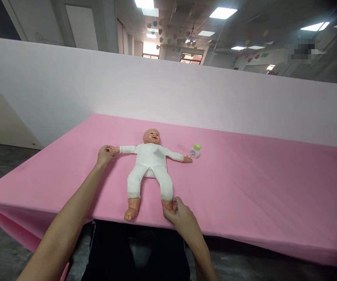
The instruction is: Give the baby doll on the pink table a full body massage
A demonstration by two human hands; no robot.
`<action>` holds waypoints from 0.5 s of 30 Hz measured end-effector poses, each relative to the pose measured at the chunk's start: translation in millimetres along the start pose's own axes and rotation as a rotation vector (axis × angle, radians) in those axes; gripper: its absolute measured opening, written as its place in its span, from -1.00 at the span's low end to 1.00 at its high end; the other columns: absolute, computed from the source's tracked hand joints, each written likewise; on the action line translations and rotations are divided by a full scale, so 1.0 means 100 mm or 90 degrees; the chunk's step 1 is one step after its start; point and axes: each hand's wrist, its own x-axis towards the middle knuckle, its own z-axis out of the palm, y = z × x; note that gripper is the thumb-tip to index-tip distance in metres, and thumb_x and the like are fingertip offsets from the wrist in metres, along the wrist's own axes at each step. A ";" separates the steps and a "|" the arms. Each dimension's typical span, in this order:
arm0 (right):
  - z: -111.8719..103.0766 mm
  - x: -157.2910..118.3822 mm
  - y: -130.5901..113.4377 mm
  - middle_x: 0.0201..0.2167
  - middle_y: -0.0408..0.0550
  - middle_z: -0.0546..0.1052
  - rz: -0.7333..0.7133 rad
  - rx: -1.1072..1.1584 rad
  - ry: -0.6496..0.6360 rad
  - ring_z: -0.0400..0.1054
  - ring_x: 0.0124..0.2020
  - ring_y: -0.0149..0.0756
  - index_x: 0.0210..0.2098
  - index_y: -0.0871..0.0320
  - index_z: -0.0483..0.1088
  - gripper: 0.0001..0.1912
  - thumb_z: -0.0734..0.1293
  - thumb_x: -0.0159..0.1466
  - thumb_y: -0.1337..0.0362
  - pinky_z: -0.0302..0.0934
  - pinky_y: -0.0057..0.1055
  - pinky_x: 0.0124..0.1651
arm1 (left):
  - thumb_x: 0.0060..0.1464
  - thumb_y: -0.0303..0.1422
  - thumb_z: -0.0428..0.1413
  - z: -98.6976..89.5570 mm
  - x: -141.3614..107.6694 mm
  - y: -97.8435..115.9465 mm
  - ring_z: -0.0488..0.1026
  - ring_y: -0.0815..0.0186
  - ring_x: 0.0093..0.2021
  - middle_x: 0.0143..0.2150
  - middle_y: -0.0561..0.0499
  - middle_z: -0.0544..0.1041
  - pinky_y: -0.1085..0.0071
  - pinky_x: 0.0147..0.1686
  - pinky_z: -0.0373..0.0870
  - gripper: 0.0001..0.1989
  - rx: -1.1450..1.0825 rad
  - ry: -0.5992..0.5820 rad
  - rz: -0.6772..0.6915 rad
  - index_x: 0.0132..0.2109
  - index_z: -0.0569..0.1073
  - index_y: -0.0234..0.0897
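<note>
A baby doll [150, 156] with a white cloth body lies on its back on the pink-covered table [244, 195], head toward the far side. Its arms stretch out sideways and its legs point at me. At the left, my left hand [105, 155] is closed around the doll's hand, holding that arm out straight. My right hand [183, 216] grips the doll's foot on the right side, near the front edge. The other foot rests free on the cloth. Close to the doll's other hand stands a small clear jar [195, 151] with a green lid, slightly tilted in view.
A white partition [186, 93] runs along the back of the table. The pink cloth hangs over the front and left edges. Beyond the partition are ceiling lights and hanging heart-shaped decorations. A pale door [4, 113] is at the left.
</note>
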 end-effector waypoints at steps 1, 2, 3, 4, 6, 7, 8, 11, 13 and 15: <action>-0.01 0.01 0.06 -0.48 -0.19 0.50 -0.002 0.045 0.018 0.37 -0.46 -0.26 -0.31 0.03 0.38 -0.77 0.38 0.17 0.04 0.10 -0.41 -0.41 | -0.25 -0.26 0.44 0.04 0.00 0.02 0.37 0.34 -0.45 -0.44 0.06 0.48 0.40 -0.39 0.29 -0.64 -0.055 0.015 -0.018 -0.32 0.51 -0.29; -0.02 0.02 0.11 -0.48 -0.18 0.51 0.000 0.107 0.033 0.40 -0.46 -0.24 -0.27 0.04 0.40 -0.72 0.40 0.15 0.01 0.13 -0.40 -0.42 | -0.26 -0.27 0.45 0.09 0.00 0.05 0.38 0.35 -0.44 -0.42 0.05 0.50 0.40 -0.38 0.31 -0.63 -0.095 0.036 -0.033 -0.30 0.52 -0.31; -0.03 0.04 0.18 -0.48 -0.16 0.52 0.008 0.179 0.048 0.42 -0.47 -0.22 -0.24 0.06 0.43 -0.65 0.43 0.12 -0.04 0.16 -0.40 -0.43 | -0.26 -0.28 0.45 0.13 0.00 0.07 0.40 0.36 -0.43 -0.40 0.03 0.52 0.40 -0.37 0.33 -0.63 -0.126 0.061 -0.047 -0.29 0.54 -0.32; -0.03 0.04 0.24 -0.50 -0.14 0.52 0.025 0.251 0.066 0.43 -0.49 -0.21 -0.23 0.08 0.45 -0.56 0.47 0.06 -0.09 0.16 -0.40 -0.47 | -0.25 -0.29 0.46 0.18 0.00 0.09 0.41 0.37 -0.40 -0.37 0.01 0.53 0.41 -0.34 0.34 -0.64 -0.159 0.089 -0.058 -0.29 0.55 -0.34; -0.02 0.05 0.35 -0.56 -0.12 0.50 0.066 0.371 0.111 0.38 -0.58 -0.24 -0.25 0.13 0.48 -0.43 0.52 -0.02 -0.18 0.10 -0.42 -0.57 | -0.22 -0.32 0.45 0.26 0.00 0.11 0.45 0.37 -0.35 -0.31 -0.02 0.56 0.41 -0.28 0.38 -0.68 -0.215 0.115 -0.074 -0.30 0.58 -0.36; -0.01 0.04 0.39 -0.58 -0.12 0.50 0.078 0.416 0.137 0.35 -0.61 -0.27 -0.25 0.15 0.49 -0.39 0.54 -0.05 -0.21 0.08 -0.43 -0.60 | -0.19 -0.33 0.45 0.29 0.00 0.12 0.47 0.37 -0.32 -0.29 -0.03 0.56 0.40 -0.24 0.40 -0.70 -0.236 0.120 -0.080 -0.29 0.59 -0.36; -0.01 0.03 0.43 -0.57 -0.11 0.52 0.080 0.455 0.157 0.34 -0.61 -0.29 -0.24 0.17 0.51 -0.36 0.56 -0.06 -0.22 0.09 -0.44 -0.61 | -0.17 -0.34 0.44 0.32 0.00 0.13 0.50 0.35 -0.29 -0.27 -0.04 0.57 0.39 -0.20 0.42 -0.71 -0.253 0.124 -0.086 -0.28 0.60 -0.36; 0.02 -0.01 0.47 -0.48 -0.06 0.59 0.051 0.536 0.203 0.42 -0.55 -0.28 -0.18 0.17 0.53 -0.34 0.60 -0.06 -0.19 0.29 -0.41 -0.53 | -0.12 -0.35 0.43 0.37 -0.01 0.14 0.54 0.31 -0.22 -0.21 -0.06 0.59 0.35 -0.13 0.45 -0.72 -0.270 0.127 -0.088 -0.24 0.61 -0.35; 0.05 -0.02 0.47 -0.41 -0.05 0.61 0.034 0.565 0.228 0.47 -0.51 -0.26 -0.17 0.15 0.50 -0.35 0.60 -0.03 -0.19 0.39 -0.37 -0.47 | -0.09 -0.34 0.42 0.39 -0.02 0.14 0.55 0.29 -0.20 -0.19 -0.07 0.60 0.34 -0.13 0.46 -0.74 -0.261 0.114 -0.081 -0.23 0.61 -0.34; 0.08 -0.03 0.46 -0.39 -0.06 0.61 0.038 0.589 0.231 0.51 -0.49 -0.22 -0.18 0.13 0.46 -0.37 0.58 0.01 -0.21 0.46 -0.32 -0.44 | -0.05 -0.34 0.40 0.40 -0.04 0.14 0.55 0.29 -0.20 -0.18 -0.07 0.60 0.34 -0.14 0.47 -0.75 -0.251 0.112 -0.079 -0.21 0.60 -0.34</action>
